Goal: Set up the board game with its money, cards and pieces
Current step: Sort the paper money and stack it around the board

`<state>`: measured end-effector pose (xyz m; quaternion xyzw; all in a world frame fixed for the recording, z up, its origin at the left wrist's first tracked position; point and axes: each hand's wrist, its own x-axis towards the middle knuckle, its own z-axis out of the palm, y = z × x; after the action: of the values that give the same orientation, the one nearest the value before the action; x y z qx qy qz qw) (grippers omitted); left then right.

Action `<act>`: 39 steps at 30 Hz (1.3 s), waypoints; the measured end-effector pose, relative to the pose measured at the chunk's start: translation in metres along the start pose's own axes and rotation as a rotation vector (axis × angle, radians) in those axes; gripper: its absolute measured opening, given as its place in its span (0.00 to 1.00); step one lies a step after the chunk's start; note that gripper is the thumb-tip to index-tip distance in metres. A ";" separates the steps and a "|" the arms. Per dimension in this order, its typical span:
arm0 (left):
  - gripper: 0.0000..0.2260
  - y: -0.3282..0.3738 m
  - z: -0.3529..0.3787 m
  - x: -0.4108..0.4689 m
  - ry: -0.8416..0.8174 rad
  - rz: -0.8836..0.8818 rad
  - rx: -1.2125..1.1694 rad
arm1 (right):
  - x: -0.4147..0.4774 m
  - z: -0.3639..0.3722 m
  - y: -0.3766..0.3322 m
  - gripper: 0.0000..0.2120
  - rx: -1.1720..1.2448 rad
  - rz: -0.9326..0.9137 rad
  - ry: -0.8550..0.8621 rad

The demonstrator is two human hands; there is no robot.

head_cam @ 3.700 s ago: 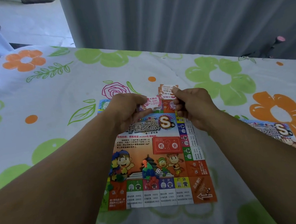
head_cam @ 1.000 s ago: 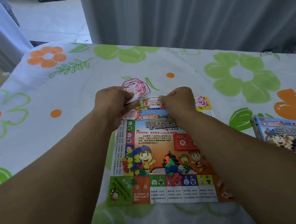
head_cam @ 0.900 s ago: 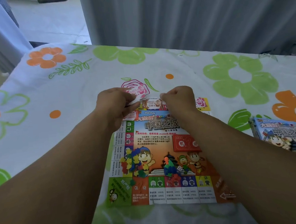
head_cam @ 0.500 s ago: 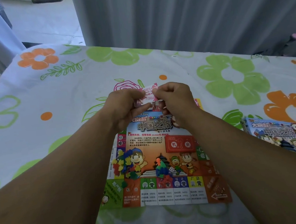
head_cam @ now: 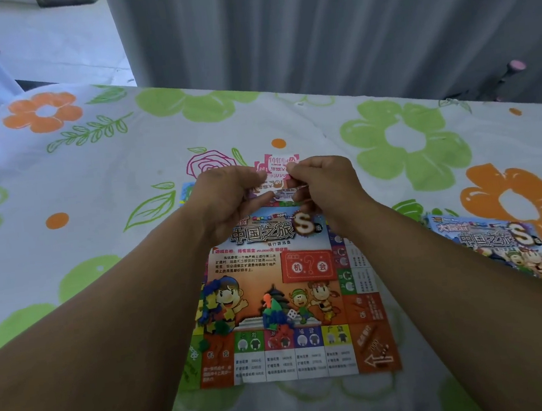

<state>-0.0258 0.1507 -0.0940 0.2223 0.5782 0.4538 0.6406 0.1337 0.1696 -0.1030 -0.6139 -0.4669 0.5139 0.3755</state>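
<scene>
"How much room is there on the left?"

"A fair bit. The table (head_cam: 62,179), under its flowered cloth, rounds off at the far left corner, and there's bare floor (head_cam: 58,43) beyond it. Open cloth runs from that edge right up to the left arm. The far edge sits against a grey curtain (head_cam: 313,35)."

"And the hands?"

"The left hand (head_cam: 229,199) and the right hand (head_cam: 324,183) are close together over the far end of the game board (head_cam: 310,354), with their fingers curled. Both are pinching one small sheaf of pink-and-white paper money (head_cam: 277,166). It's held up between them, off the board."

"Where does the board lie?"

"Flat on the cloth, between the two forearms. Its near edge is square to the person, and its far edge is hidden under the hands. Coloured plastic pieces (head_cam: 214,313) are heaped on its left side. A second cluster (head_cam: 274,317) sits mid-board, just beside a white die (head_cam: 292,314)."

"And further right?"

"The game box (head_cam: 498,246) lies flat past the right forearm, apart from the board. There's more open cloth behind it, up to the curtain."
</scene>
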 end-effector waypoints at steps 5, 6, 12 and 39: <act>0.01 -0.002 0.005 0.001 -0.027 -0.017 -0.012 | 0.002 -0.015 0.000 0.07 0.076 0.044 0.059; 0.01 -0.002 0.006 0.001 -0.024 -0.018 -0.010 | 0.002 -0.018 -0.001 0.07 0.104 0.055 0.079; 0.03 -0.004 0.014 0.004 -0.021 -0.013 0.000 | -0.002 -0.025 -0.002 0.07 0.128 0.086 -0.007; 0.03 -0.009 0.018 0.011 -0.043 -0.051 0.000 | 0.014 -0.065 0.020 0.09 -0.158 0.214 0.194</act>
<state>-0.0064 0.1597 -0.1027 0.2171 0.5700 0.4323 0.6641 0.2016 0.1788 -0.1137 -0.7345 -0.3993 0.4511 0.3124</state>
